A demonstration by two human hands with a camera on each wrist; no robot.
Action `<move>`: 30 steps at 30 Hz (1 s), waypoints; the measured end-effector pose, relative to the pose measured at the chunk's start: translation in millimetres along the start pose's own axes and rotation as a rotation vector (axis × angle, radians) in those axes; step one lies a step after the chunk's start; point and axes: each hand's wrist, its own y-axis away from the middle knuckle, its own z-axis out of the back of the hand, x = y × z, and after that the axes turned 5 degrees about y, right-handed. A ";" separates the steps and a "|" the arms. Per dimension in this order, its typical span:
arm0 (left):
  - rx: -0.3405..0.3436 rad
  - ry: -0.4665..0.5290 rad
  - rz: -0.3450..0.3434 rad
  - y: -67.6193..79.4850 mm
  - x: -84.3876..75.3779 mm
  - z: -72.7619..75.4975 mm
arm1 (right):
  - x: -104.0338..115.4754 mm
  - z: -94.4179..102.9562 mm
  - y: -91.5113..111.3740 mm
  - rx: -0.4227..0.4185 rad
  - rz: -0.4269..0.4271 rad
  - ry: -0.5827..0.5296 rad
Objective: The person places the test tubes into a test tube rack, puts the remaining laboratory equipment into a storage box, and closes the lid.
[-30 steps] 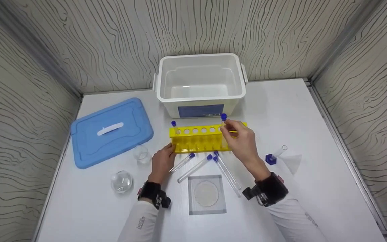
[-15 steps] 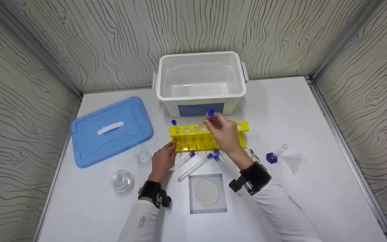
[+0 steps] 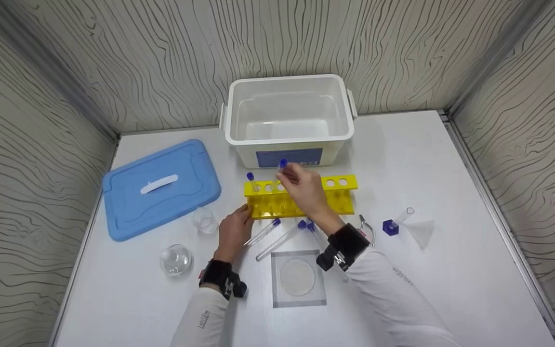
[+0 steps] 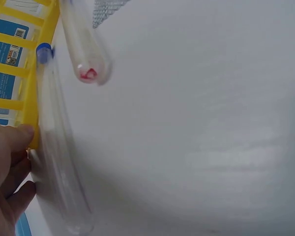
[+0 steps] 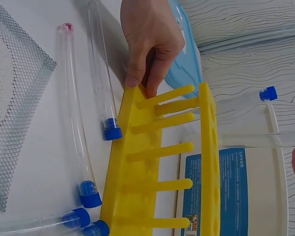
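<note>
My right hand (image 3: 306, 193) pinches a blue-capped test tube (image 3: 281, 170) over the yellow test tube rack (image 3: 337, 203). The right wrist view has the held tube's lower end at the rack's holed top bar (image 5: 207, 162). Another capped tube (image 3: 250, 177) stands in the leftmost hole. At the rack's left end, my left hand (image 3: 234, 233) grips its base, thumb and fingers on the yellow edge (image 4: 32, 129). Several capped tubes lie on the table before the rack, among them one (image 4: 56, 132) beside the left hand and one (image 5: 74, 113) with a red mark at its tip.
Behind the rack stands a white bin (image 3: 289, 142); its blue lid (image 3: 181, 202) lies left. A glass beaker (image 3: 205, 222) and round flask (image 3: 175, 260) stand left, a wire gauze (image 3: 277, 301) lies in front. Rightward are a purple-based cylinder (image 3: 390, 227), a funnel (image 3: 423, 233) and metal clamp (image 3: 367, 230).
My right hand has carried the test tube leftward along the rack, from near its right end to its left half. The left hand has stayed at the rack's left end.
</note>
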 end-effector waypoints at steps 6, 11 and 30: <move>0.001 0.001 0.009 0.4 -1.0 0.6 | -3.3 -12.7 -1.0 0.080 -0.039 0.067; -0.002 -0.012 -0.006 0.1 -1.2 1.0 | -9.5 -20.7 -2.7 0.098 -0.046 0.134; -0.009 -0.023 -0.006 0.4 -1.8 -0.3 | -12.5 -37.5 -8.1 0.185 -0.166 0.444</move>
